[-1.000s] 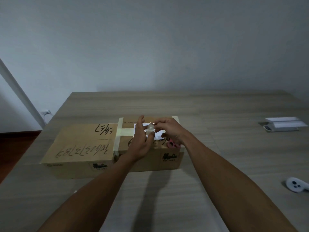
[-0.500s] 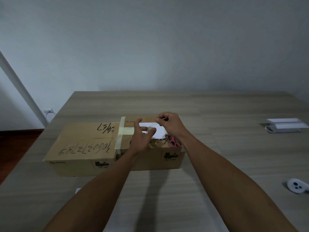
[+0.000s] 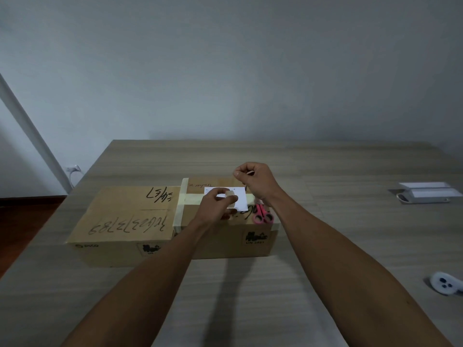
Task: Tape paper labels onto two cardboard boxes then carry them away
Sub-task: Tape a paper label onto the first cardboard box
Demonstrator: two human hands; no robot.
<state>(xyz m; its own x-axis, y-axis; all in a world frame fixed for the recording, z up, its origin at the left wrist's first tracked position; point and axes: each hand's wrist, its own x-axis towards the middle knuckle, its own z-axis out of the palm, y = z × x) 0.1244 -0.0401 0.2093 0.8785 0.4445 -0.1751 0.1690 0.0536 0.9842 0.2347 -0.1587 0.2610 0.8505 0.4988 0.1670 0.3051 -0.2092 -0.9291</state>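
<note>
Boxes first: I count two cardboard ones, side by side and touching on the wooden table (image 3: 325,259). I see the left box (image 3: 120,219) with black handwriting across its top, and the right box (image 3: 225,241) with pale masking tape crossing its lid and running down its left edge. Each has its long axis left to right from where I look. One white paper label (image 3: 239,200) lies flat on top of the right box, a small rectangle, its longer side also left to right, with print too small to read. One roll of tape (image 3: 230,200) sits in my left hand (image 3: 214,209), pinched between thumb and fingers over the label. My right hand (image 3: 255,181) is curled nearly closed above the box's far right corner, fingertips pressed together; I cannot tell for sure what they grip, perhaps a clear strip. One pair of pink scissors (image 3: 261,215) rests on the right box near its front edge, handles toward me. Well off to the right, I see one white case (image 3: 423,195) and one white controller (image 3: 446,286).
</note>
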